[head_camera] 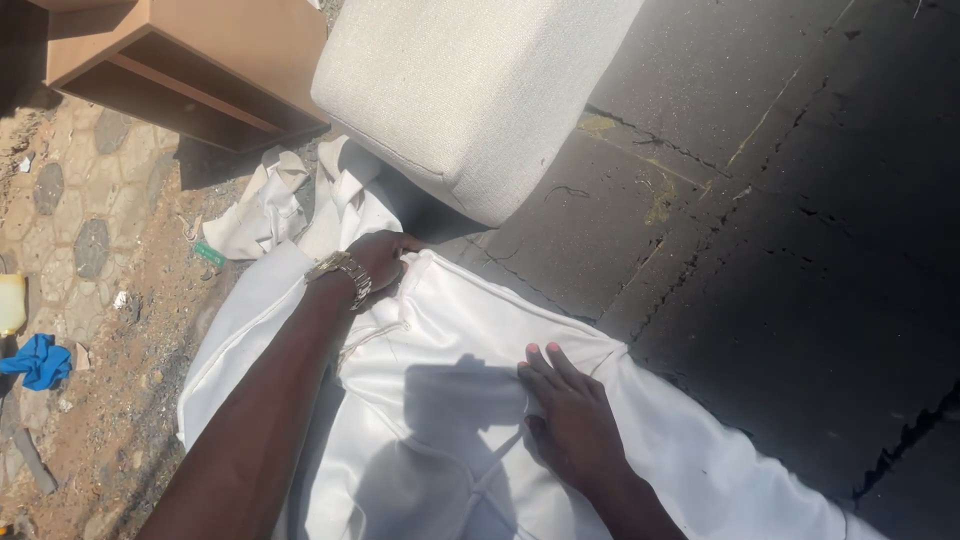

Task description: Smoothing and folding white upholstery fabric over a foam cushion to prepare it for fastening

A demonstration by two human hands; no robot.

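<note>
Nearest, right hand (572, 425) flat, fingers together and stretched out, palm down on the white fabric cover (440, 420), seemingly to pin it smooth against the dark work surface (800, 250). White strap (495, 470) just left of that hand, running out from under it. A little farther and to the left, left hand (378, 258), with a metal wristwatch (342, 272), fingers curled and closed on the far edge of the cover, apparently to keep that edge taut. Cover spread wide, near-left side draped off the surface edge toward the sandy ground (110, 380). Open dark surface to the right and far right, cracked but bare, with room to slide the cloth. Farther on, grey cushion (460, 90) just beyond the left hand, crowding that edge. Crumpled white cloth (270, 205) on the left; blue rag (40, 362) at the far left edge; wooden shelf unit (190, 60) farthest.
</note>
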